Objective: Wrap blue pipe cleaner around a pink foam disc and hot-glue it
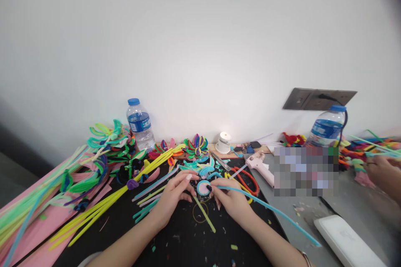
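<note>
My right hand point(233, 200) pinches a round coil of pipe cleaner point(203, 188), pale pink in the middle with a light blue outer ring. From the coil, a long light blue tail point(275, 210) runs over the back of that hand and off to the right. My left hand point(175, 194) is at the coil's left side, its thumb and fingers curled together; what they hold, if anything, is hidden. Below its fingertips a yellow-green pipe cleaner point(206, 215) slants down across a thin ring point(200, 212) on the black mat point(194, 246).
Bundles of yellow pipe cleaners point(115, 196) and finished loops point(103, 167) cover the left. Behind stand a water bottle point(139, 123), a white cup point(224, 142), scissors point(222, 162) and a pink glue gun point(260, 167). Another person's hand point(384, 175) works at far right, near a white case point(347, 238).
</note>
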`<state>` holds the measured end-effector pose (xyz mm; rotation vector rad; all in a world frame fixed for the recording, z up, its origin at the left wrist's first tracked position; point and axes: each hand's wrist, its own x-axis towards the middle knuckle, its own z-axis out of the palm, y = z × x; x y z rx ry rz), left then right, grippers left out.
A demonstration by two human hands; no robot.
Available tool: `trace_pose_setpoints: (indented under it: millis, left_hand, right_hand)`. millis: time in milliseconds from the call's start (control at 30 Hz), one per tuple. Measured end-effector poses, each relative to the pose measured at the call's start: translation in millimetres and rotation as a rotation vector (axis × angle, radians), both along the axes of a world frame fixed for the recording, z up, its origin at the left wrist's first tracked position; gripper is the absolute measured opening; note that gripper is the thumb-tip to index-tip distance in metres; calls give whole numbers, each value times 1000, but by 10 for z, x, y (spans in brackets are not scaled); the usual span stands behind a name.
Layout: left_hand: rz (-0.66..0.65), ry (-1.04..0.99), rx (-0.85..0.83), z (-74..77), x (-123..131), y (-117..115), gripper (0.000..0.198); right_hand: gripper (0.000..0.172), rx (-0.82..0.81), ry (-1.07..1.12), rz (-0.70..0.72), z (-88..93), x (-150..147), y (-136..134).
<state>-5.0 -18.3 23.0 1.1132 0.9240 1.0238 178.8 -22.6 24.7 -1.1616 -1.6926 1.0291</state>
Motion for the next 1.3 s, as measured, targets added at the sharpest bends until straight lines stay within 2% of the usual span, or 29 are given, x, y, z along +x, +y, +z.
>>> trace_pose_setpoints:
  millis: [167,333,467,700,933,1300]
  left_hand:
    - [72,23,24,8,5,16,25]
    - [87,62,51,7,5,11,25]
    - [93,82,46,3,-4,9,28]
    - [148,166,132,-7,-22,33,31]
    - [-42,279,269,34,-3,5,26]
    - [-80,319,303,12,-30,12,20]
  right_hand:
    - [27,124,-111,23,-6,15,-11]
    - [24,221,-181,47,-36,27,-6]
    - [25,248,-197,78,-10,11,-19]
    - [26,256,-198,100,-11,10,-35]
    - [27,269,-229,116,5,13,-36]
    - [26,244,-213,118,-10,22,-34]
